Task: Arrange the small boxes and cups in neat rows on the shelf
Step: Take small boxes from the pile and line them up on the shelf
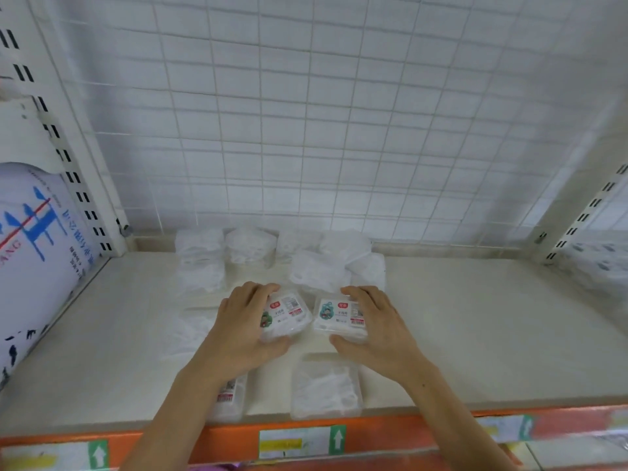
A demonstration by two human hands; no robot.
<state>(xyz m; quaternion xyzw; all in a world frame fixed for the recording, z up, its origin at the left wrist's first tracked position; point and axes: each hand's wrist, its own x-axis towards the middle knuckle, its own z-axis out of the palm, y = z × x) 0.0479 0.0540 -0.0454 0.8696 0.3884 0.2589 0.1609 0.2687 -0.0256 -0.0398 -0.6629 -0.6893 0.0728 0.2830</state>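
Now each hand (244, 331) (377, 324) grips 1 labelled clear box (289, 317) (339, 317).

On the shelf (475, 334), two small boxes sit side by side near the middle: the left box (289, 317) under the left hand (244, 331), the right box (339, 317) under the right hand (377, 328). Behind this pair, against the wire grid (339, 130), stands a cluster of packs (272, 256). In front of the pair, near the shelf's front edge, lie two more boxes: one (326, 389) before the right box, another (229, 399) partly under the left forearm; a big bag (37, 253) leans at the shelf's left end.
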